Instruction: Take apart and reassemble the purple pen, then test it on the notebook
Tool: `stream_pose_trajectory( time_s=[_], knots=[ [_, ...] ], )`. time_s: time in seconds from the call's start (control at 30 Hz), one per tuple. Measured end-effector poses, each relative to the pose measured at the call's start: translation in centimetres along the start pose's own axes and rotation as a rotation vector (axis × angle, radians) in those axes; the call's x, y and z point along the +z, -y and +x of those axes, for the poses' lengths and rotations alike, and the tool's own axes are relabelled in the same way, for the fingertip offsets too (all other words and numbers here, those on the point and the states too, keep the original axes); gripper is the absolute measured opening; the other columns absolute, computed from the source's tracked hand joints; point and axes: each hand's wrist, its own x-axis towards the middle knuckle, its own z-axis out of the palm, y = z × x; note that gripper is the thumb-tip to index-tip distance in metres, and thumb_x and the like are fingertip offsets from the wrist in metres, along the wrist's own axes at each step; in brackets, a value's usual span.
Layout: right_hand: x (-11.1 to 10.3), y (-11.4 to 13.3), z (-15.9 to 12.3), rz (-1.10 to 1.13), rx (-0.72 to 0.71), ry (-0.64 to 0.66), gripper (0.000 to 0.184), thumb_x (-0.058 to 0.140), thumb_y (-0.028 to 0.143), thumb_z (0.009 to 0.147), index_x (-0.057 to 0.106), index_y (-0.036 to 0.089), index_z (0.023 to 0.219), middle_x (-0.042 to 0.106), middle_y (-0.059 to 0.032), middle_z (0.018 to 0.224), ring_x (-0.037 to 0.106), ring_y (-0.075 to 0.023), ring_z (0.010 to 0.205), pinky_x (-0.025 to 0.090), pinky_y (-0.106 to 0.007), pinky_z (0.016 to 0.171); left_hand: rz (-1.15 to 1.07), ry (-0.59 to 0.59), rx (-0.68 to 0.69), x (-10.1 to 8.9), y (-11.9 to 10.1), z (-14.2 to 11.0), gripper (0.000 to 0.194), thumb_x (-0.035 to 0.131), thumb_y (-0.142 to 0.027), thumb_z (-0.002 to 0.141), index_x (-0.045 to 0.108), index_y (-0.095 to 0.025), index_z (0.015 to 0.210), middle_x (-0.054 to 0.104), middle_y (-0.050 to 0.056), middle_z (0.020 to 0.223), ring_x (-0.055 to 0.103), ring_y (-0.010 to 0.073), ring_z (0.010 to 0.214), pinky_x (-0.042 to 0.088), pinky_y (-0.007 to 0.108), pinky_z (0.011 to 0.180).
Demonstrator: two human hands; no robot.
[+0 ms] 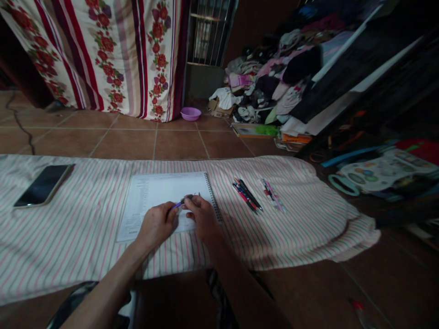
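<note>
Over the spiral notebook (174, 185), my left hand (157, 222) is closed around one end of a slim purple pen or pencil (177, 205). My right hand (203, 215) pinches a small dark piece (187, 199) at the other end. Whether that piece is a cap, a sharpener or part of the shaft is too small to tell. The notebook lies open at a white page with printed lines down its left side, its coil on the right. Both wrists rest low over the page's near edge.
A striped cloth (89, 219) covers the low table. On it lie a phone (44, 185) at left, several dark and red pens (247, 195) and a clear-looking packet of pens (272, 195) at right. Beyond are a purple basin (190, 114), a floral curtain (126, 55) and heaped clothes (267, 82).
</note>
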Motion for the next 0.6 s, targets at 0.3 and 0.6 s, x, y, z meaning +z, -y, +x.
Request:
stream_pose_trajectory(
  time_s=[0.3, 0.6],
  knots=[
    [0.14, 0.29, -0.31, 0.070, 0.053, 0.014, 0.031, 0.068, 0.041, 0.064, 0.059, 0.018, 0.084, 0.066, -0.0024, 0.080, 0.062, -0.0132, 0.070, 0.040, -0.018, 0.048, 0.027, -0.010, 0.000, 0.12, 0.17, 0.03, 0.027, 0.037, -0.027, 0.087, 0.063, -0.018, 0.087, 0.067, 0.004, 0.070, 0.061, 0.0176, 0.066, 0.038, 0.025, 0.060],
    [0.05, 0.27, -0.08, -0.044, -0.020, -0.053, 0.021, 0.066, 0.034, 0.062, 0.062, 0.015, 0.070, 0.059, 0.0015, 0.060, 0.057, -0.0120, 0.061, 0.038, -0.021, 0.049, 0.058, 0.024, -0.010, -0.09, -0.04, -0.01, 0.027, 0.037, -0.025, 0.088, 0.063, -0.018, 0.085, 0.068, 0.005, 0.072, 0.061, 0.0182, 0.067, 0.038, 0.026, 0.060]
  ],
)
